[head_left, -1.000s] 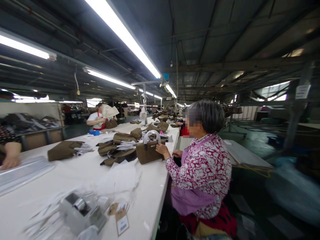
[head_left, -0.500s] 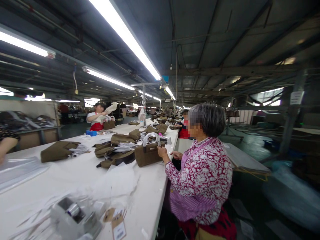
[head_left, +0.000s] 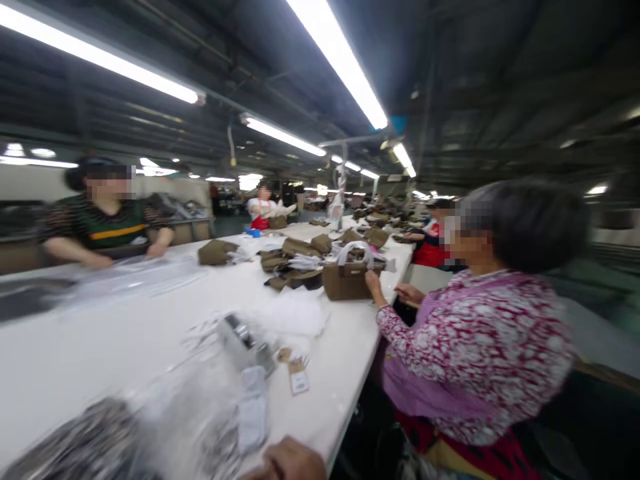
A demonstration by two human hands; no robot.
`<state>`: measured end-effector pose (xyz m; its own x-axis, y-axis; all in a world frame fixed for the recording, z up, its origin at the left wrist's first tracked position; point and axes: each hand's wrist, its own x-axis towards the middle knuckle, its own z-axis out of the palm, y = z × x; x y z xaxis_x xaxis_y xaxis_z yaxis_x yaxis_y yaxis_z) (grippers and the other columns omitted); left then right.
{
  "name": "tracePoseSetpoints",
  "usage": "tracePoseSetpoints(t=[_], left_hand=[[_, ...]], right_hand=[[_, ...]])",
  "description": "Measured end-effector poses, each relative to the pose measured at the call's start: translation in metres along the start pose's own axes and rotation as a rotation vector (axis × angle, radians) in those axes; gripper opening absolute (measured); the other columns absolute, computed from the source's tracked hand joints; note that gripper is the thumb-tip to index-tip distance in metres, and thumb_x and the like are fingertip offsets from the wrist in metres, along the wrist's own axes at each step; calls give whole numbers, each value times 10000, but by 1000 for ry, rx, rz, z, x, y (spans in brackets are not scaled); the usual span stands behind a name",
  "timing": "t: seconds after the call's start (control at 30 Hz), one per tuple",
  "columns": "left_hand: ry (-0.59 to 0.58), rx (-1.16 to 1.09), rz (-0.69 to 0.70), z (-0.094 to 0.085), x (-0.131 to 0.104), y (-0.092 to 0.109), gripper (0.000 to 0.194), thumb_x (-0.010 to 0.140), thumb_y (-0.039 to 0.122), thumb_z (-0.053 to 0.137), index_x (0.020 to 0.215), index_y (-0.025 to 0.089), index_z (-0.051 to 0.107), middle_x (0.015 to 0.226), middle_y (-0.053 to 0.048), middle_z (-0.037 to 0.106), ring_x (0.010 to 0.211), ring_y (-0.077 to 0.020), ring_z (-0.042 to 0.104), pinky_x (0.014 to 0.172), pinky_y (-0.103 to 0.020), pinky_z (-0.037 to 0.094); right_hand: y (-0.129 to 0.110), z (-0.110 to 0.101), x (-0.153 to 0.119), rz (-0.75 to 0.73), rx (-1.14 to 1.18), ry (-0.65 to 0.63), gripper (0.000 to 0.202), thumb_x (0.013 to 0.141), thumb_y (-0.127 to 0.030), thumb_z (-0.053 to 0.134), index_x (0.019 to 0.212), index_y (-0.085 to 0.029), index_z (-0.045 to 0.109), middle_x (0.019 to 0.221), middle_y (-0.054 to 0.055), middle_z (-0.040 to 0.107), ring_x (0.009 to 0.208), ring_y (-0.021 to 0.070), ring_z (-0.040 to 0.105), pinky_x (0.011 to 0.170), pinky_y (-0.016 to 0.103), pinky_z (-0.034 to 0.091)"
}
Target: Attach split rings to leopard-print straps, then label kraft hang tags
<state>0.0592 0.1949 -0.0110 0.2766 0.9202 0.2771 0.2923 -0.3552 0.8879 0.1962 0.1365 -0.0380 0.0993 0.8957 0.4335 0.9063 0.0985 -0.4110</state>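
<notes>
At the bottom edge, my right hand (head_left: 293,460) comes partly into view over the table (head_left: 345,387). It is blurred and cut off, so its fingers cannot be read. My left hand is out of sight. Nearest to the right hand lies a pale, oblong, flat thing (head_left: 253,408) of unclear kind. Beyond that stand a tape dispenser (head_left: 243,340) and a cardboard tag with a white label (head_left: 299,381). Crumpled clear plastic (head_left: 180,393) spreads to the left, beside a dark, streaky bundle (head_left: 85,443) that is smeared by motion.
On the right, a co-worker (head_left: 480,347) in a patterned top touches a brown handbag (head_left: 345,283). Another person (head_left: 110,220) leans over plastic sheeting (head_left: 145,277) at the left. More brown bags (head_left: 295,260) and white paper (head_left: 295,310) lie along the table. Two people work farther back.
My view has swung left and down, so the scene shifts right. My right hand, the dark bundle and the crumpled plastic now show at the bottom; the left co-worker shows more fully.
</notes>
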Motion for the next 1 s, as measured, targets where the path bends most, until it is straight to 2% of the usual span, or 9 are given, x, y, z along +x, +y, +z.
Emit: tracePoseSetpoints(t=[0.07,0.13,0.3,0.43,0.53,0.63,0.7,0.83,1.0], left_hand=[[-46,23,-84,-7,-39,-4,220,875,369,643,1020,214,701,1047,-44,714,883,-190,676,790,-319,570],[-177,-43,-141,-10,-61,-1,224,882,356,600,993,210,729,921,-33,749,768,-169,687,731,-267,567],[-253,-92,-133,-21,-68,28,245,864,226,555,1028,179,731,961,-59,769,828,-183,700,735,-267,559],[-118,149,86,-58,-86,67,214,904,209,550,1017,218,732,987,-48,771,909,-176,703,838,-276,548],[146,386,269,-103,-109,77,253,940,178,507,1110,240,684,1061,-53,748,999,-172,686,912,-291,532],[369,696,268,-145,-135,59,345,925,244,561,1268,269,593,1301,-72,641,1226,-234,576,1046,-404,466],[348,876,136,-161,-151,35,609,860,403,648,1422,268,454,1516,-110,432,1380,-328,408,1105,-512,389],[198,1019,-24,-164,-172,-10,1058,693,540,764,1546,266,203,1637,-154,109,1453,-435,205,1102,-596,331],[177,1065,-36,-158,-162,-33,963,756,456,724,1546,288,200,1640,-156,75,1456,-436,189,1091,-622,298]], right_hand=[[-10,6,-16,49,81,-73,185,865,-109,564,888,-219,712,827,15,711,787,173,679,706,258,522],[-11,6,-22,72,172,-111,254,875,-117,515,964,-240,720,880,28,722,848,187,688,762,264,510],[-1,-6,-22,49,359,-142,308,949,-242,421,1055,-201,707,984,78,728,938,215,686,856,318,521],[-15,-15,-28,59,561,-126,332,976,-322,410,1111,-189,683,1029,98,721,873,211,698,790,310,565],[-46,-12,-29,-46,680,-175,313,974,-325,437,1140,-202,671,1101,106,700,938,210,685,776,291,576],[-79,-1,-26,-186,695,-320,463,898,-270,569,1359,-244,536,1325,103,596,1086,214,641,805,289,582],[-96,8,-23,-269,607,-425,788,789,-236,695,1496,-298,350,1516,95,407,1263,252,533,912,342,554],[-117,24,-17,-348,433,-552,1131,636,-192,822,1545,-353,168,1631,86,135,1434,321,301,1097,460,394],[-125,41,-5,-291,403,-562,1087,648,-132,811,1541,-318,218,1619,110,174,1450,309,271,1142,462,330]])
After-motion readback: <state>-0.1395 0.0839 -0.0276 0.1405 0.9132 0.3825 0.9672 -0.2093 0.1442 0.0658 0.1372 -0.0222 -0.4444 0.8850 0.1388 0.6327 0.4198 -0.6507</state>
